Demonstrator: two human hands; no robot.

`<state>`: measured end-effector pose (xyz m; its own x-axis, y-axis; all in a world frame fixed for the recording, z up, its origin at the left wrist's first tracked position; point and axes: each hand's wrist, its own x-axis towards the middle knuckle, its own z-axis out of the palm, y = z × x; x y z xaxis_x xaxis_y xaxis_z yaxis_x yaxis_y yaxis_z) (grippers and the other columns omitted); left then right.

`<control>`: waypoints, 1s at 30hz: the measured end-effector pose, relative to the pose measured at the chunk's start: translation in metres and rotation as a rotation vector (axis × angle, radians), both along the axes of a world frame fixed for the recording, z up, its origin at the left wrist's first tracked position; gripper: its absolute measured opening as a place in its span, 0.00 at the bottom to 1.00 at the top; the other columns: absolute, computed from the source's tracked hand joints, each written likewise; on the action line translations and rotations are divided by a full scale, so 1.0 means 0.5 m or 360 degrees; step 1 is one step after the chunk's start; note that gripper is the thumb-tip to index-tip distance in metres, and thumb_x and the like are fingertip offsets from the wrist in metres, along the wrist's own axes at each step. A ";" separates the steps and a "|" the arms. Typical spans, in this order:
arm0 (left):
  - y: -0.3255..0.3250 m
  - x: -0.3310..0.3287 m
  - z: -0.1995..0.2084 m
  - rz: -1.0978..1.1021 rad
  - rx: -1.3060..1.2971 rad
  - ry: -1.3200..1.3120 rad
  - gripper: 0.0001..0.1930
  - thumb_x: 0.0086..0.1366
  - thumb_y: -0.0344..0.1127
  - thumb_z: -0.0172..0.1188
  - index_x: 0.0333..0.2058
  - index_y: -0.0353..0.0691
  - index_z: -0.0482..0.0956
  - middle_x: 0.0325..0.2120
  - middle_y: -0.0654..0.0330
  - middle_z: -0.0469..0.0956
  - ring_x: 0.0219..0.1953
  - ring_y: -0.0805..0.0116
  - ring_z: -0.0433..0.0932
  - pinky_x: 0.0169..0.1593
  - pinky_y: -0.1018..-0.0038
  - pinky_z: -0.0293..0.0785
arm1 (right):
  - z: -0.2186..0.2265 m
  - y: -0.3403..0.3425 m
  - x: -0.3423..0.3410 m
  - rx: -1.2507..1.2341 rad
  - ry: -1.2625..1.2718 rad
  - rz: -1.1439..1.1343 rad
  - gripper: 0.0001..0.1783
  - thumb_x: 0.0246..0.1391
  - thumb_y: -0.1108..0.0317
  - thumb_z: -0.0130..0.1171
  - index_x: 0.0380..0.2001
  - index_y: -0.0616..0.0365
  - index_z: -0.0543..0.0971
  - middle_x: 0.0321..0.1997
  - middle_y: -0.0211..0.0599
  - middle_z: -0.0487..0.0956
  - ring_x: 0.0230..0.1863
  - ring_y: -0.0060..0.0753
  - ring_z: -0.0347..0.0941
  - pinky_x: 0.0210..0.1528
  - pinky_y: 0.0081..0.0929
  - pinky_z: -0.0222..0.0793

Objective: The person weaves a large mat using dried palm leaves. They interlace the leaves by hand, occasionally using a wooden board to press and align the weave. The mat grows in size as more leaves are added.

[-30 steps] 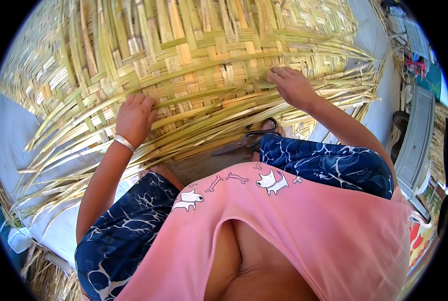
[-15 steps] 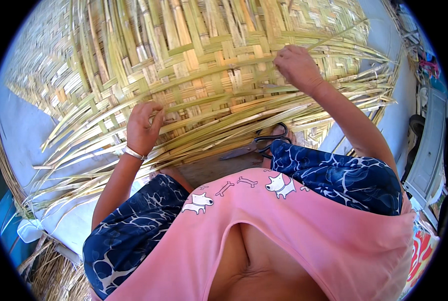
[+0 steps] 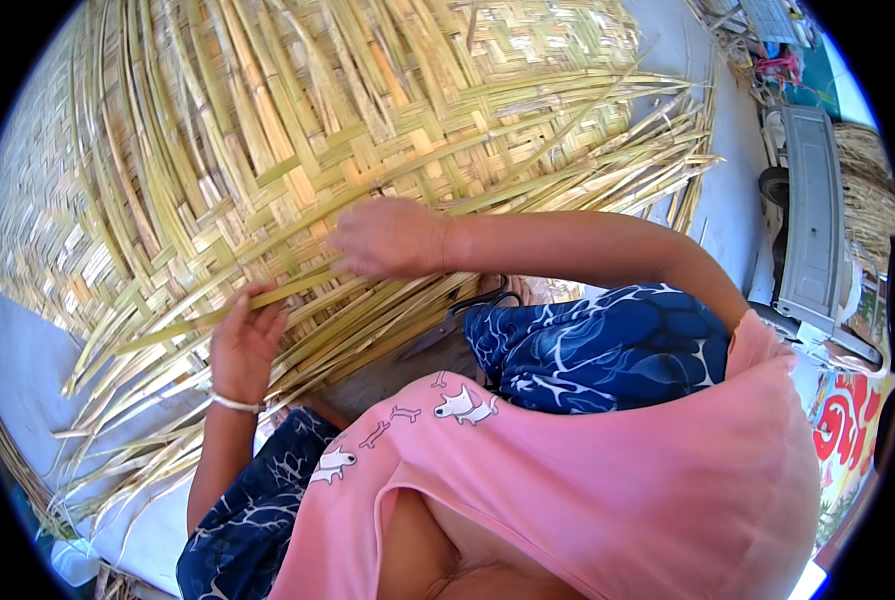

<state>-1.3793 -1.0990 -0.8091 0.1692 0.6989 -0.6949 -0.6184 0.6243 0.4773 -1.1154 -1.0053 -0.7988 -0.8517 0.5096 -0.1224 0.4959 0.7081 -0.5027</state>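
Observation:
A large woven mat of flat green and tan reed strips [image 3: 297,185] spreads before me, with long loose strip ends along its near edge. My right hand [image 3: 392,238] reaches leftward over this edge, slightly blurred, its fingers closed at a pale green strip [image 3: 302,285]. The strip slants down to the left, past the fingertips of my left hand [image 3: 245,350]. That hand has a light bangle on its wrist; its thumb and fingers are apart, loosely curved beside the strip. Part of the strip's right end is hidden by my right hand.
Dark-handled scissors [image 3: 447,325] lie between my knees, partly covered by my right trouser leg. A grey metal frame with a wheel [image 3: 807,210] stands to the right. Bundled dry reeds [image 3: 862,180] are beyond it. A translucent plastic container [image 3: 74,562] sits at lower left.
My right hand has swept left and nearer, from the mat's right part to beside my left hand. My left hand has loosened its fingers. The view has shifted rightward.

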 end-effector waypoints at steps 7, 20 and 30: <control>0.008 -0.082 -0.038 0.0202 0.0056 -0.0007 0.15 0.65 0.36 0.50 0.48 0.39 0.71 0.48 0.54 0.74 0.49 0.60 0.73 0.53 0.64 0.70 | -0.098 0.109 0.119 0.0511 -0.0274 -0.0228 0.11 0.48 0.60 0.54 0.32 0.55 0.73 0.35 0.41 0.73 0.40 0.46 0.70 0.43 0.40 0.66; 0.016 -0.151 -0.042 0.0640 -0.0041 0.0190 0.07 0.64 0.35 0.51 0.37 0.40 0.74 0.33 0.57 0.79 0.29 0.65 0.78 0.36 0.70 0.78 | 0.015 0.146 0.145 -0.0840 -0.0107 -0.0921 0.15 0.54 0.59 0.57 0.31 0.64 0.75 0.21 0.25 0.70 0.24 0.17 0.61 0.27 0.19 0.60; -0.047 -0.223 -0.061 0.0716 -0.0005 0.0225 0.12 0.67 0.39 0.47 0.42 0.38 0.72 0.35 0.58 0.78 0.31 0.69 0.78 0.33 0.76 0.76 | 0.008 0.132 0.146 -0.1167 -0.0146 -0.0804 0.16 0.55 0.57 0.56 0.24 0.58 0.69 0.21 0.20 0.64 0.25 0.15 0.56 0.27 0.19 0.55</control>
